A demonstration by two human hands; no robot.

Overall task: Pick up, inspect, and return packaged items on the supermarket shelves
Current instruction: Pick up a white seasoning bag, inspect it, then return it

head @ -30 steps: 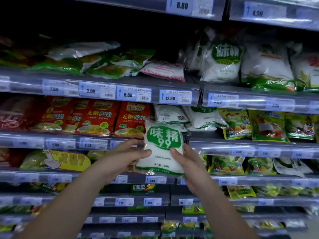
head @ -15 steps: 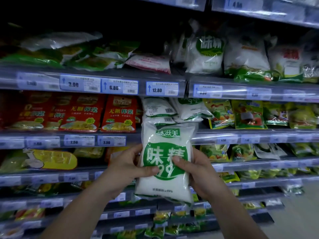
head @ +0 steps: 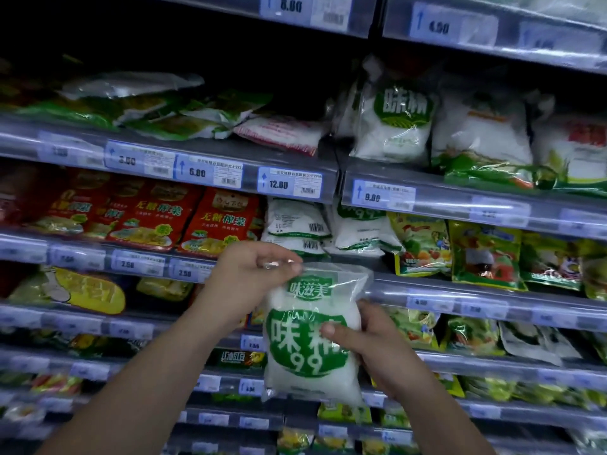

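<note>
The white bag with the green "99" roundel is off the shelf and held upright in front of the racks, printed face toward the camera, so the picking-up part of the task looks done for this item and the looking-over part seems to be in hand. The left hand pinches the bag's top left corner, its fingers closed on the clear seal above the green brand label; the right hand grips the bag's right side lower down, thumb pressed across the front of the roundel and the other fingers hidden behind the pack. Both hands are therefore clamped on the same bag, and neither is free. The bag hangs in the air, clear of every shelf edge, below and a little near of the stack of like white packs lying flat on the shelf just right of the red pouches (that stack is most likely where it belongs, though the pictures cannot confirm it). What is left, by my reading: perhaps a turn of the pack to see its back, then lifting it up and away onto that stack and letting go. Only the front has been shown here; the back panel is out of sight. Whether other packets on these shelves have already been handled cannot be told.
</note>
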